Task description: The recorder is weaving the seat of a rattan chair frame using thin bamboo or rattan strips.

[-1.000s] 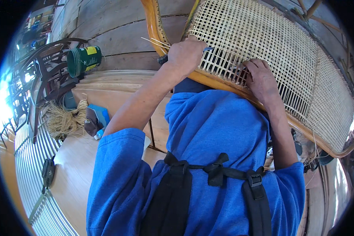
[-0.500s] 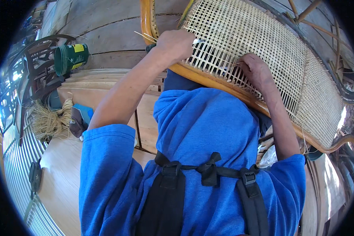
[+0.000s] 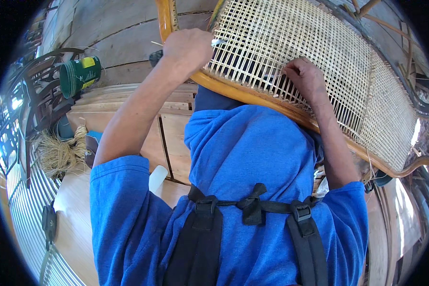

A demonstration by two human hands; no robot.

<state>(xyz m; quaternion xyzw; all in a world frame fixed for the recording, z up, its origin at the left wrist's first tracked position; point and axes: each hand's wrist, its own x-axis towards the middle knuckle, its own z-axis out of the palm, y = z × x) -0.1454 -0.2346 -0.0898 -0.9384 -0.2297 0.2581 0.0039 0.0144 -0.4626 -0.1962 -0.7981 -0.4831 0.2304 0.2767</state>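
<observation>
A wooden-framed chair (image 3: 267, 98) with a pale woven cane panel (image 3: 291, 35) lies across my lap. Over its near-left corner my left hand (image 3: 189, 47) is closed in a fist. A pale, shiny tip (image 3: 218, 42) shows at its fingers over the weave, and thin pale strips stick out behind it; what the fist grips is mostly hidden. My right hand (image 3: 306, 81) rests at the middle of the panel, thumb and forefinger pinched on a thin cane strand at an open-woven stretch by the near rail. Dark gaps show between strands there.
At the left lie a green tub (image 3: 80, 76) on its side and a bundle of raw cane strands (image 3: 59, 152). Dark chair frames (image 3: 31, 100) stand beyond. Stacked boards (image 3: 128, 102) lie beside me, and poles (image 3: 367, 9) lean at the upper right.
My left hand has drawn back leftward with the pale tip. The right hand stays pinched and has shifted slightly. The view has moved a little, and a whitish object shows beneath my left arm.
</observation>
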